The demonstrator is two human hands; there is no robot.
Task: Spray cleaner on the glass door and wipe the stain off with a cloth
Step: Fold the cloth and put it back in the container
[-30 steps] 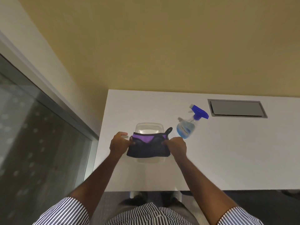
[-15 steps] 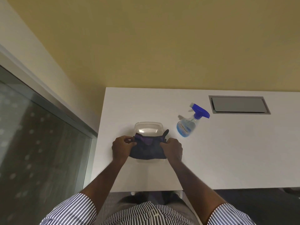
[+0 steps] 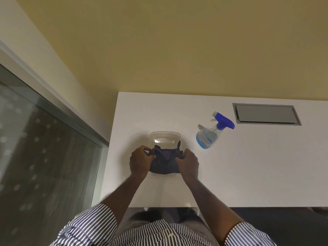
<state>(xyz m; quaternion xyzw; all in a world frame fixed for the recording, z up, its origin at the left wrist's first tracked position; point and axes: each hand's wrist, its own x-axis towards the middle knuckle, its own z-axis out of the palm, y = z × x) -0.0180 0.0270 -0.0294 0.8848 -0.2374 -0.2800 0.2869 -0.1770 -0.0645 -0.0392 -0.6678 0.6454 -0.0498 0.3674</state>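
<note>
Both hands [image 3: 164,161] cover the bunched cloth's [image 3: 164,161] ends.

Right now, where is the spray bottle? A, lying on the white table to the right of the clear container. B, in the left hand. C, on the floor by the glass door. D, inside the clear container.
A: the spray bottle lies on the white table, right of the clear container, while both hands hold the dark cloth.

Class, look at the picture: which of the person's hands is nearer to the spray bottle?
The right hand; it holds the cloth just below-left of the spray bottle. The left hand grips the cloth's far side.
</note>
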